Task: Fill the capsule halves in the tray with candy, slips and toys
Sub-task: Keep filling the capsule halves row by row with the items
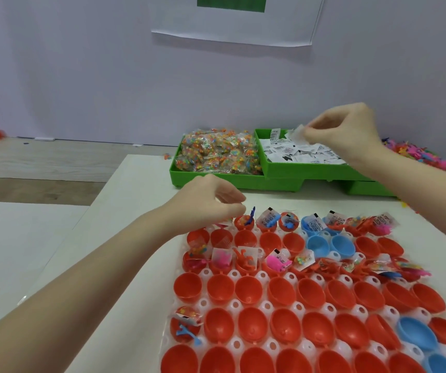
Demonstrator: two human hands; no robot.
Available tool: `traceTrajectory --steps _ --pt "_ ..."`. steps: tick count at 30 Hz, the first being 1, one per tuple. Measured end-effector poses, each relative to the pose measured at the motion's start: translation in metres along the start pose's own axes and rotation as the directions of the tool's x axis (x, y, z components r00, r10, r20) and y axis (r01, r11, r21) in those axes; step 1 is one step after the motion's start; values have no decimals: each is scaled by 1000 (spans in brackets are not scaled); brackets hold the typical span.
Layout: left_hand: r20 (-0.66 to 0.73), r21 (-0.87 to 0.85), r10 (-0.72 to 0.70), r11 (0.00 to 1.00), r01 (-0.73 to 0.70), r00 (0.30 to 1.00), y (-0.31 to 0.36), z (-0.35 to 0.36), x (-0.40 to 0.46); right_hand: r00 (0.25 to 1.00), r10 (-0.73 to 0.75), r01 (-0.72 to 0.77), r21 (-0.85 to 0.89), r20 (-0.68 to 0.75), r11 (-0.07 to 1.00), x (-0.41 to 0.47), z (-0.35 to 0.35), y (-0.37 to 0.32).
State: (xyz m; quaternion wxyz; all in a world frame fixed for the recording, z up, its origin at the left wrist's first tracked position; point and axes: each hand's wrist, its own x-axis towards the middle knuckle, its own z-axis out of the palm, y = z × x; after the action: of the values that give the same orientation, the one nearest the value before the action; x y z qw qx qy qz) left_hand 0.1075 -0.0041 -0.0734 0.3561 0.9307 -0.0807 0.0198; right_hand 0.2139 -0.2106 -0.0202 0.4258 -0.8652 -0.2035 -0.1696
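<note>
Fingers point(314, 128) of the right hand point(347, 133) pinched a white slip point(297, 133) above the far green bin of slips point(294, 168). The left hand point(211, 200) hovered over the tray's point(246, 301) far-left corner, fingers curled; whether they held anything I could not tell. Candy bags point(216, 153) lay in the bin to the left. Most red capsule halves point(281, 292) near the person sat unfilled.

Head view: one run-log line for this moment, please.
right hand: pinches slip above slip bin | left hand: over tray's far row | most capsule halves unfilled
</note>
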Motion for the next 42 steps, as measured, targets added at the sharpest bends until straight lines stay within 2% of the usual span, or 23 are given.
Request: traceTrajectory --steps 2,4,7,9,13,16,21,24,26,28,31,35,37,38,40,42 --pt "84 101 -23 995 15 996 3 1 -1 982 -36 6 159 187 987 -22 15 -18" --pt "134 173 -51 984 27 990 6 2 -1 936 -97 23 216 339 976 -38 29 -30" --pt "143 227 -76 973 42 987 5 6 0 836 -134 49 171 532 984 -48 42 -40" --pt "133 195 -87 979 60 987 3 8 1 794 -150 112 100 589 989 -47 44 -40" --pt "127 65 -105 993 97 986 0 7 0 775 -154 142 69 613 987 -45 41 -38" --pt "119 29 -100 995 97 988 -2 6 -1 742 -132 97 90 658 991 -43 43 -37" --pt "106 -17 -99 995 101 989 -3 7 0 730 -99 58 83 677 995 -41 42 -35" --pt "93 -49 -82 995 86 992 -2 8 -1 749 -72 -5 115 659 993 -38 38 -32" --pt "48 -75 -29 997 33 998 -1 7 -2 761 -56 -63 159 647 985 -36 34 -29" --pt "-43 -200 13 980 -21 999 3 5 -3 766 -58 -97 204 640 974 -36 29 -26" --pt "-173 -355 -6 933 -57 985 7 0 0 784 -55 -117 233 619 965 -35 26 -25" --pt "-255 -365 -44 929 -54 966 11 -5 4 854 5 -181 289 520 940 -35 29 -26" --pt "-311 -335 -72 941 -39 948 7 -8 4 919 -1 -140 328 395 934 -36 31 -24" --pt "-344 -268 -64 963 -33 937 4 -9 2 934 -38 -82 317 354 945 -37 32 -24" --pt "-374 -73 3 997 -33 927 -2 -11 -4 907 -146 60 221 395 973 -41 33 -26" --pt "-349 89 74 995 -46 934 -5 -12 -11 819 -226 218 79 527 973 -45 38 -28"
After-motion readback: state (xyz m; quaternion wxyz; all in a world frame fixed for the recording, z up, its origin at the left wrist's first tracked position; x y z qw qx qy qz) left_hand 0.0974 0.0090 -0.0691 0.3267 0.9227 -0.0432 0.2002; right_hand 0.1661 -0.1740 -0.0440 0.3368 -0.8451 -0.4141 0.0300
